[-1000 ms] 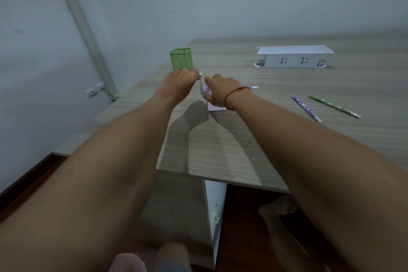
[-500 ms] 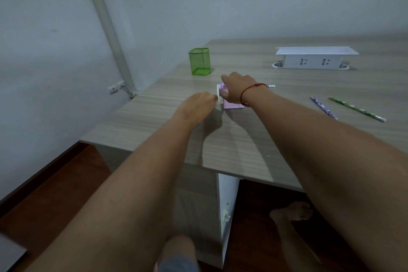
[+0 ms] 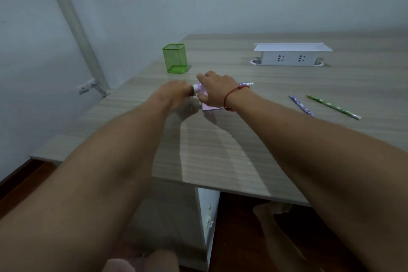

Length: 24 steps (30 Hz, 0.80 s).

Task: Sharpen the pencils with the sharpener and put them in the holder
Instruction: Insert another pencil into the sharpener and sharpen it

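A pink sharpener [image 3: 209, 107] stands on the desk in front of the green mesh holder [image 3: 174, 58]. My right hand [image 3: 215, 89] lies over the sharpener and grips it from above. A purple pencil [image 3: 247, 84] sticks out to the right from behind that hand, its other end hidden. My left hand [image 3: 174, 93] is curled at the sharpener's left side, on its white crank [image 3: 196, 88]. Two more pencils lie to the right: a purple one [image 3: 301, 105] and a green one [image 3: 333, 107].
A white socket box [image 3: 289, 55] stands at the back of the wooden desk [image 3: 220, 150]. The desk's left edge runs close to the holder, beside a wall with a grey pipe [image 3: 72, 17]. Bare feet show on the floor below the desk.
My left hand dropped beside the sharpener and has come back up level with its top, circling at the crank. My right hand stayed on the sharpener. The view shifted slightly.
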Available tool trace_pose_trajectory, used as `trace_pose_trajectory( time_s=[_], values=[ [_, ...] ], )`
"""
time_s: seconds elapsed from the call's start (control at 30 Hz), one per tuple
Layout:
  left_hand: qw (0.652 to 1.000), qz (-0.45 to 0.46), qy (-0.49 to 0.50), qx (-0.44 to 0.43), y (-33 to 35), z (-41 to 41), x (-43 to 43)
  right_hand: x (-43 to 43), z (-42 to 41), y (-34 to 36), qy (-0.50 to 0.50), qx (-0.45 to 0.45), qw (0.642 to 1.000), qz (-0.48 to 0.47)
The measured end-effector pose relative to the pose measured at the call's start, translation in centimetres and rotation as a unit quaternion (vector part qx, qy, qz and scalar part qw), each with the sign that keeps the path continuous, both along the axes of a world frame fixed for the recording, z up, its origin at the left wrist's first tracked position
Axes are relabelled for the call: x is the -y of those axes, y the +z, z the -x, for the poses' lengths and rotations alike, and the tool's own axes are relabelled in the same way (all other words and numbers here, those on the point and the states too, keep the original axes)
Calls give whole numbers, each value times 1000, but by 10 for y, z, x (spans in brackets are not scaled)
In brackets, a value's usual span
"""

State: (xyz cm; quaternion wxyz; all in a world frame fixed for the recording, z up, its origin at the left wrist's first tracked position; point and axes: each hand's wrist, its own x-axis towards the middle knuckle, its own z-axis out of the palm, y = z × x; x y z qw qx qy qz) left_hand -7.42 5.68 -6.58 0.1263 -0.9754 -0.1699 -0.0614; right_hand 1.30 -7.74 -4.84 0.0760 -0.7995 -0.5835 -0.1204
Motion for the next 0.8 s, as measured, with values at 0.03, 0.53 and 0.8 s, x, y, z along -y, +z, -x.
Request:
trace_pose_trajectory(
  time_s=[0.03,0.53,0.8],
  values=[
    [1000,-30,-7,-1,4,0,-2,0,0,0,-2,0,1000,0],
    [989,-116,-32,92,37,9,16,3,2,6,-28,-2,999,26],
    [985,-74,-30,152,27,30,37,-4,1,6,-45,-15,998,37]
  ],
)
